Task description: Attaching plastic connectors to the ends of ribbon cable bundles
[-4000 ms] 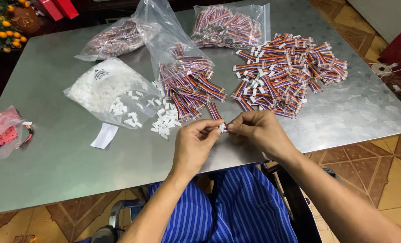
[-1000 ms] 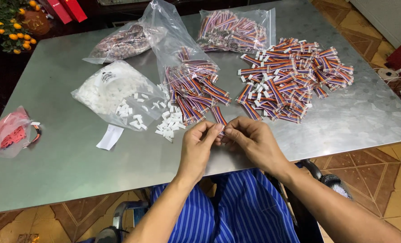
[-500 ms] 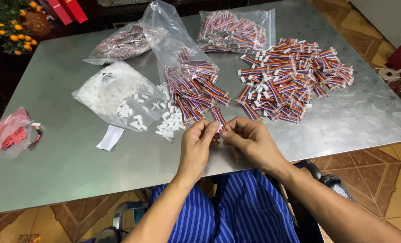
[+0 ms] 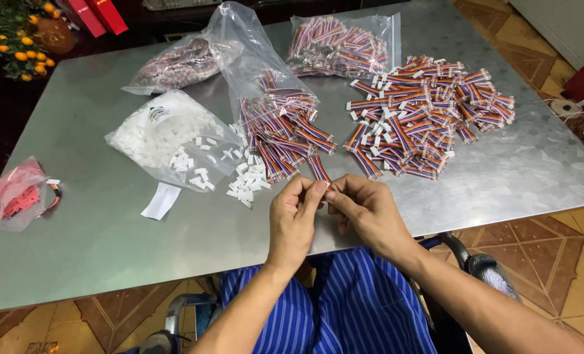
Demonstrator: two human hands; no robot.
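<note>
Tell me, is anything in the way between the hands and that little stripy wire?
No, nothing is. The left hand and the right hand both already pinch the stripy wire piece at their fingertips, just above the near edge of the metal table. The wire piles lie farther back.
</note>
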